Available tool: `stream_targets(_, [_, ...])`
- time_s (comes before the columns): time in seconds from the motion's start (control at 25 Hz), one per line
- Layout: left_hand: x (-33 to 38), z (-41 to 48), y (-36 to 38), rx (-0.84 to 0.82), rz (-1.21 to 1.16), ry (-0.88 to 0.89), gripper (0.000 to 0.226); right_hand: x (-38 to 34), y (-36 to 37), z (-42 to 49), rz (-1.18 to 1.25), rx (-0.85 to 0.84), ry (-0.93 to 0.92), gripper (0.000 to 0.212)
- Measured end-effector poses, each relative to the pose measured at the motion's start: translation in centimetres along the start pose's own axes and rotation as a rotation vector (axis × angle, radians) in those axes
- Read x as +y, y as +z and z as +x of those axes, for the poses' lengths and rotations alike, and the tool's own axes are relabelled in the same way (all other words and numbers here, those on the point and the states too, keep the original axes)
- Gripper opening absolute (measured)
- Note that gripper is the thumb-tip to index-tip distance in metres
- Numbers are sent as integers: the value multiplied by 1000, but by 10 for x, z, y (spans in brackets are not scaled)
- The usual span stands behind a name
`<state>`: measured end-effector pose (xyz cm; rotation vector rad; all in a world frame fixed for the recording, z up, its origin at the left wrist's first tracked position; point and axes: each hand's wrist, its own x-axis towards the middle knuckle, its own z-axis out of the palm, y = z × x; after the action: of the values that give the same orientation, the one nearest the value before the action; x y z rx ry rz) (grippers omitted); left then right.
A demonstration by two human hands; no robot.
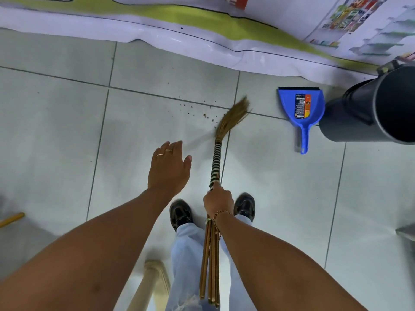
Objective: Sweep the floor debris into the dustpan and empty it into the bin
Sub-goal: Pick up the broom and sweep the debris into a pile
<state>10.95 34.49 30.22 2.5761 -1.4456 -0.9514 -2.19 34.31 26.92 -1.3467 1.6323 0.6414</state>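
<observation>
My right hand [218, 199] grips a straw broom [216, 162] by its black-and-white wrapped handle; the brown bristles [234, 116] touch the pale tiled floor ahead of my feet. Small brown crumbs of debris [204, 114] lie scattered just left of the bristles. A blue dustpan [301, 106] lies flat on the floor to the right of the broom, handle toward me, label up. Beside it, at the right edge, stands a dark grey bin [368, 108] with an open mouth. My left hand [168, 167] hovers open over the floor, fingers spread, holding nothing.
A large printed banner [202, 37] lies along the floor at the far side, its edge close to the debris. My two dark shoes [180, 213] stand behind the broom. A yellow stick end [12, 218] shows at the left edge, a beige object [155, 281] near my leg.
</observation>
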Motion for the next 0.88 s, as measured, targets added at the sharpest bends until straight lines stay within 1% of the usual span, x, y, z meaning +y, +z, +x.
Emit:
stream_targets(0.16, [-13,-6,-3,-6,-13,-18,49,-15,6,-4,-108,7,-82,40])
stream_targets(0.32, [-26,-15,-8,39,-27,-29,48,-32,17,-8,-150,17,-167,39])
stream_targets(0.44, [-40,-24,-14,58,-26,-54,47,-34,23,-20,-137,90,-249,39])
stream_targets(0.52, [-48,-28,-16,61,-28,-69,47,-24,27,-34,-98,154,-253,39])
stream_targets(0.6, [-51,-34,-17,59,-41,-79,47,-6,31,-48,-15,175,-186,45])
stream_targets(0.72, [-53,-41,-16,51,-59,-67,47,24,43,-63,112,166,-23,54])
stream_targets(0.8, [-57,-41,-13,48,-53,-52,48,36,59,-66,119,119,80,53])
stream_targets(0.88, [-61,-41,-13,42,-54,-62,48,34,73,-66,153,44,149,47])
